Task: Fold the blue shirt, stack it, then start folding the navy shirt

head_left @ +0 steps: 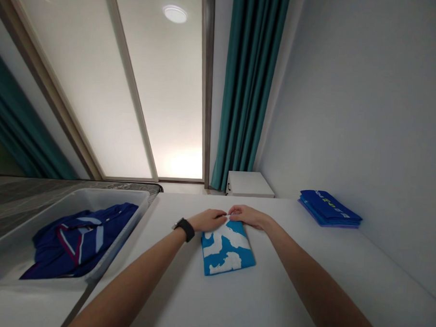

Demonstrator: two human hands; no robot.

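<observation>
A folded blue cloth with white patches (pixel 227 248) lies on the white table (pixel 233 299) in front of me. My left hand (pixel 209 220), with a black watch on the wrist, rests on the cloth's far left corner. My right hand (pixel 247 215) rests on the far right corner. Both hands have their fingers curled and pinched on the far edge of the cloth, fingertips nearly touching each other.
A white plastic bin (pixel 26 259) at the left holds dark blue garments (pixel 79 239). A stack of folded blue clothes (pixel 328 208) sits at the far right by the wall. A small white cabinet (pixel 249 183) and a teal curtain (pixel 248 87) stand beyond the table.
</observation>
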